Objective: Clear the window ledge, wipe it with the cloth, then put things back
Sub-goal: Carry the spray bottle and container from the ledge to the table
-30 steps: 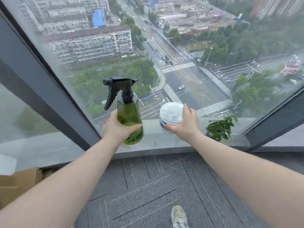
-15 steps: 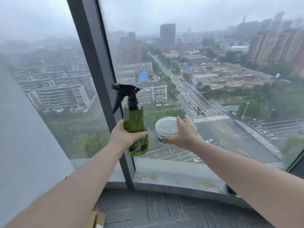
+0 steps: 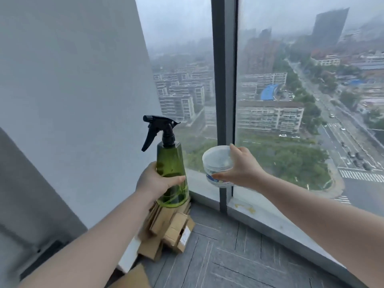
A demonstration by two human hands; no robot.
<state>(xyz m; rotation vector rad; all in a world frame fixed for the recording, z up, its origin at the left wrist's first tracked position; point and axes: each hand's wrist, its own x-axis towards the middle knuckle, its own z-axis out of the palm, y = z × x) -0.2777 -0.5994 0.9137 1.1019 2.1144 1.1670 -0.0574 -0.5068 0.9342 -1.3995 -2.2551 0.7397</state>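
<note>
My left hand [image 3: 154, 181] grips a green spray bottle [image 3: 171, 173] with a black trigger head, held upright in the air. My right hand [image 3: 241, 168] holds a round clear plastic tub [image 3: 217, 163] with a white lid, tilted toward me, just right of the bottle. Both are off the grey window ledge [image 3: 270, 219], which runs along the foot of the glass at lower right and shows yellowish stains. No cloth is in view.
A grey wall [image 3: 72, 100] fills the left side. Flattened cardboard boxes [image 3: 168, 227] lie stacked in the corner on the grey carpet floor [image 3: 228, 262]. A dark window mullion [image 3: 224, 80] stands behind the tub.
The view has swung left from the ledge and plant to the corner by the wall. Both hands carried the bottle and tub along, lifted off the ledge.
</note>
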